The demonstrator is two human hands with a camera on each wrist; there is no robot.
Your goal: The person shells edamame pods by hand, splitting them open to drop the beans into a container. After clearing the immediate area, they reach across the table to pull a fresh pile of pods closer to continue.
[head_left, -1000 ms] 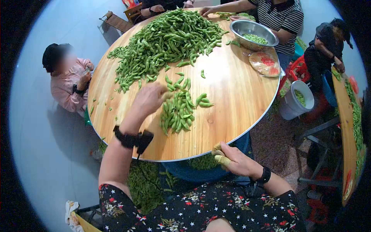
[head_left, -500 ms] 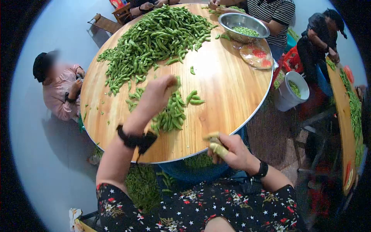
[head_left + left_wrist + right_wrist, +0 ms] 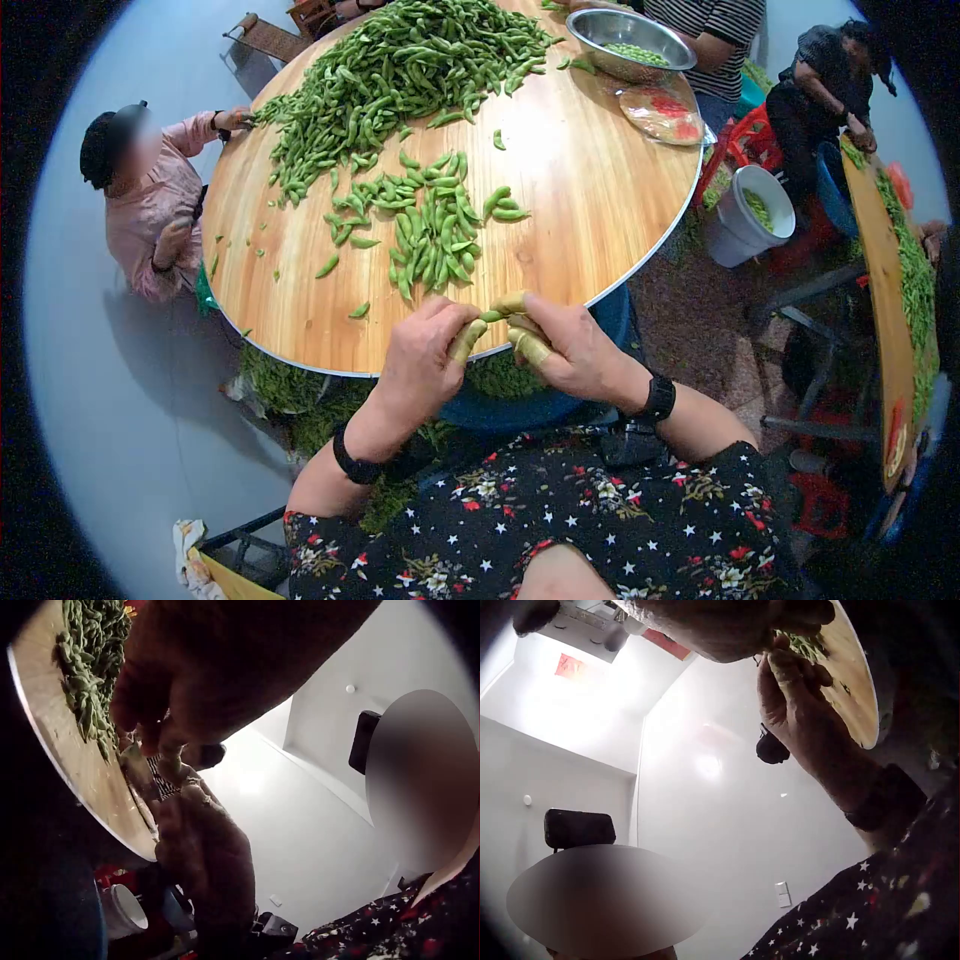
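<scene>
In the head view, a green pod (image 3: 492,316) is held between both hands just past the table's near edge. My left hand (image 3: 428,350) pinches its left end with thumb and fingers. At the other end my right hand (image 3: 570,345) grips it, with yellowish wraps on the thumb and a finger. A small cluster of loose pods (image 3: 435,235) lies on the round wooden table (image 3: 600,220) beyond the hands, and a large heap of pods (image 3: 400,80) stands behind it. Both hands meet in the left wrist view, left (image 3: 217,667) and right (image 3: 202,847); the pod is hard to tell there.
A metal bowl (image 3: 632,45) with shelled beans and a plastic-wrapped item (image 3: 660,113) sit at the table's back right. A white bucket (image 3: 748,215) stands on the floor at right. A person in pink (image 3: 155,210) reaches onto the table from the left; others are at the back and right.
My left hand has come back from the pods on the table to meet my right hand, and a pod is now between them. The person in pink has stretched an arm to the heap.
</scene>
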